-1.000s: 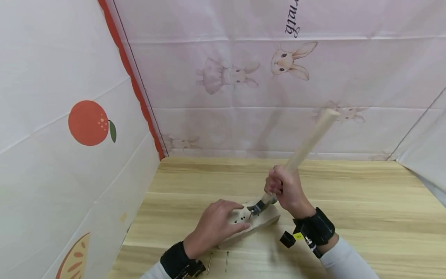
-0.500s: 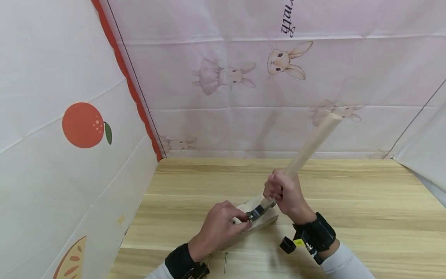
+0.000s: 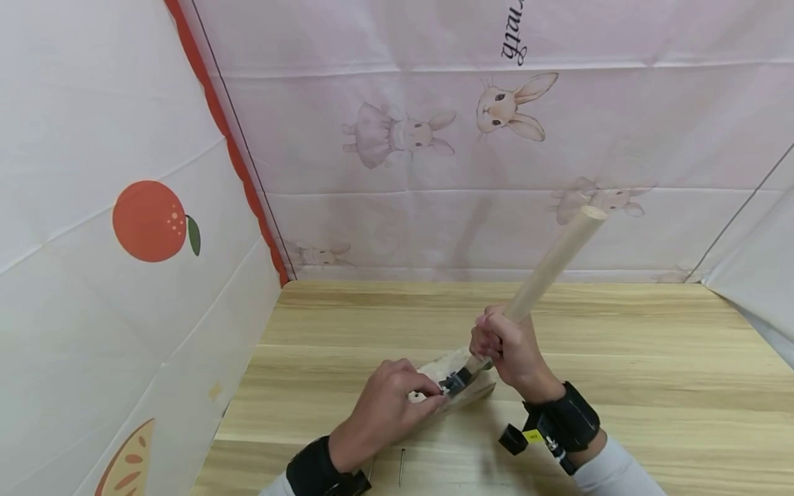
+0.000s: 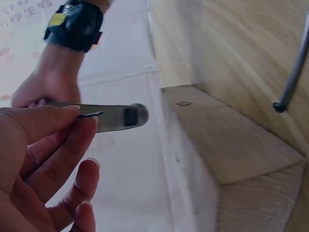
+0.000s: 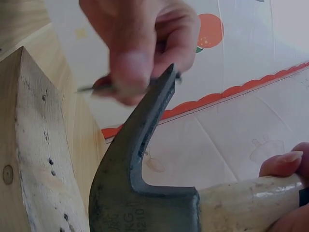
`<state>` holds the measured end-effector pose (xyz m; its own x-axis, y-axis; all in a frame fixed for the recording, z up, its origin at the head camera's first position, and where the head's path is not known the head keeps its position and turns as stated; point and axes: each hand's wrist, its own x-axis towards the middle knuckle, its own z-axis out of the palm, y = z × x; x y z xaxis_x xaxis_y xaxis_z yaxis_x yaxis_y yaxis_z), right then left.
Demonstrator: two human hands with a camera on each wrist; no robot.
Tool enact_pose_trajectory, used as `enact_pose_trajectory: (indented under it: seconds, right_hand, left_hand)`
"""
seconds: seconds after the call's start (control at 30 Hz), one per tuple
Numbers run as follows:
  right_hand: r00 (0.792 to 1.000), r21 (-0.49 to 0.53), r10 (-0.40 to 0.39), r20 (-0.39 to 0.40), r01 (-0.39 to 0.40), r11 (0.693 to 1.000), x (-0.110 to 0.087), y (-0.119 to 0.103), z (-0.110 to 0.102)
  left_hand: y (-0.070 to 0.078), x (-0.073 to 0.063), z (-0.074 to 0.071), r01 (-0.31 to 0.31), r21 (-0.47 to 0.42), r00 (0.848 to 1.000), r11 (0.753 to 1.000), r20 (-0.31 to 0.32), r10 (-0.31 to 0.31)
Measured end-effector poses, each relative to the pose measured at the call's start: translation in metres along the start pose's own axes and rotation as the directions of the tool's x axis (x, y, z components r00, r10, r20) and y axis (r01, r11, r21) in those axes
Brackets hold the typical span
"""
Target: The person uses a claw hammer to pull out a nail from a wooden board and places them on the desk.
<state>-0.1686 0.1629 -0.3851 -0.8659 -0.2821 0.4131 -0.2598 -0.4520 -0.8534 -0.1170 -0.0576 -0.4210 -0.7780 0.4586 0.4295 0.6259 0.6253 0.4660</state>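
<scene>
My left hand [image 3: 389, 403] pinches a thin nail [image 4: 91, 114] between thumb and fingertips, its point sticking out past them. The nail is held off the wooden block [image 4: 236, 140]. My right hand [image 3: 505, 344] grips the claw hammer [image 3: 555, 265] low on its pale wooden handle, near the head, with the handle slanting up and right. In the right wrist view the dark claw [image 5: 152, 113] points up, its tip overlapping the nail end by the left fingers [image 5: 137, 63]. Several small dark holes mark the block's face, which the left hand partly covers in the head view.
Two loose nails lie on the wood-grain table [image 3: 347, 331] near the left wrist; one nail [image 3: 402, 467] shows fully, the other mostly hides behind the wristband [image 3: 316, 463]. Printed cloth walls [image 3: 403, 227] stand at the back and left.
The left hand was spread beside the nail in the block; its thumb and fingers have closed on the nail at the claw, and the nail is now out of the wood. The hammer dipped slightly.
</scene>
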Motion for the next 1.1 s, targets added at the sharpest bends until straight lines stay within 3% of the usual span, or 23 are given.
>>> enact_pose_trajectory:
  seconds: [0.1, 0.2, 0.37, 0.47, 0.7, 1.0, 1.1]
  right_hand:
    - [1.000, -0.016, -0.001, -0.004, 0.001, 1.000, -0.002, -0.001, -0.002]
    - [1.000, -0.023, 0.001, 0.004, -0.001, 1.000, -0.003, -0.003, -0.003]
    - [1.000, -0.034, 0.007, 0.012, -0.006, 0.999, -0.008, -0.006, -0.005]
    - [1.000, -0.039, 0.011, 0.004, -0.011, 0.999, -0.012, -0.008, -0.006]
    - [1.000, -0.059, 0.012, -0.008, -0.013, 0.998, -0.021, -0.016, -0.008]
    - [0.999, -0.080, 0.011, -0.042, -0.015, 0.997, -0.034, -0.020, -0.007]
    - [0.998, -0.103, 0.015, -0.054, -0.021, 0.994, -0.039, -0.021, -0.008]
  left_hand:
    - [0.001, -0.005, -0.008, -0.020, -0.008, 0.999, 1.000, -0.031, 0.020]
    - [-0.002, -0.012, -0.020, 0.003, 0.000, 0.999, 1.000, -0.038, -0.003]
    - [-0.010, -0.025, -0.040, 0.103, 0.056, 0.995, 0.993, 0.006, -0.104]
    - [-0.015, -0.032, -0.050, 0.170, 0.078, 0.983, 0.982, 0.052, -0.174]
    - [-0.029, -0.049, -0.060, 0.279, 0.138, 0.938, 0.950, 0.172, -0.301]
    - [-0.046, -0.074, -0.056, 0.321, 0.206, 0.875, 0.924, 0.308, -0.373]
    - [-0.050, -0.081, -0.054, 0.330, 0.207, 0.843, 0.921, 0.374, -0.386]
